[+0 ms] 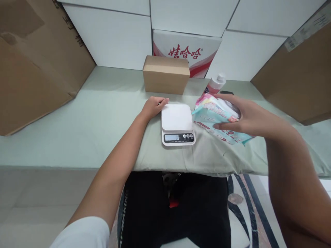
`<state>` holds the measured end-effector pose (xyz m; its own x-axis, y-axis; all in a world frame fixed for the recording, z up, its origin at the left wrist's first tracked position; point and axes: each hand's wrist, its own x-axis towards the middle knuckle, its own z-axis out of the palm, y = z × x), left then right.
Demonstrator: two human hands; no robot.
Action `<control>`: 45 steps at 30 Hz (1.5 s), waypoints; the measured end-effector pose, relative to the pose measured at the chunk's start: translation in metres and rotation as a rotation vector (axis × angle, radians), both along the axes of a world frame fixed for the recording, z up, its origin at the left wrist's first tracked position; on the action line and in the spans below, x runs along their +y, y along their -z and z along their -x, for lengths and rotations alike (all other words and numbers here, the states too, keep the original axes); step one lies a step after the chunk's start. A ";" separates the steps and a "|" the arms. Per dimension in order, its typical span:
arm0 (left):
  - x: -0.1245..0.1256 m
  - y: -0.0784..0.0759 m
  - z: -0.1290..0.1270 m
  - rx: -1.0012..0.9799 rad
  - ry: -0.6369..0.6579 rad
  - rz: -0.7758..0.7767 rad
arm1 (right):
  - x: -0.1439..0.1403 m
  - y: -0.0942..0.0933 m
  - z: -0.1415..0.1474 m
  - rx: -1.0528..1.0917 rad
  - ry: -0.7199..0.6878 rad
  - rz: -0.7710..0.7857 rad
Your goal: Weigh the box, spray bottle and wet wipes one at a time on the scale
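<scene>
Nearest the camera are a white sleeve and black trousers, below the cloth-covered counter. The two hands are apart, on either side of a white kitchen scale. The right hand is clamped on a pale blue and pink packet, thumb on the near face and fingers over the far side. The packet tilts just right of the scale, in front of a pink-labelled bottle; whether it touches the scale or counter, I cannot tell. The left hand is at the scale's far left corner, fingers bent; how firmly it grips, if at all, is unclear.

The step in hand looks like handling the packet beside the scale — its platform bare, its display apparently reading 0. Any next shift of the packet would call for a steady right grip — and clearance from the scale's edge and the bottle.
</scene>
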<state>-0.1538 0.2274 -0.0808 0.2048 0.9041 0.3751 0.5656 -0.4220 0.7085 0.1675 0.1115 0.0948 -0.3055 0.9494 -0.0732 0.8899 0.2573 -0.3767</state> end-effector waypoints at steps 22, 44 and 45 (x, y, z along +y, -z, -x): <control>0.012 -0.007 0.001 -0.380 -0.174 0.083 | 0.066 0.036 0.096 -0.025 -0.480 -0.116; 0.009 -0.006 0.004 -0.370 -0.194 0.078 | 0.043 0.098 0.059 0.347 -0.335 -0.543; 0.009 -0.006 0.004 -0.375 -0.200 0.078 | 0.044 0.110 0.055 0.381 -0.265 -0.593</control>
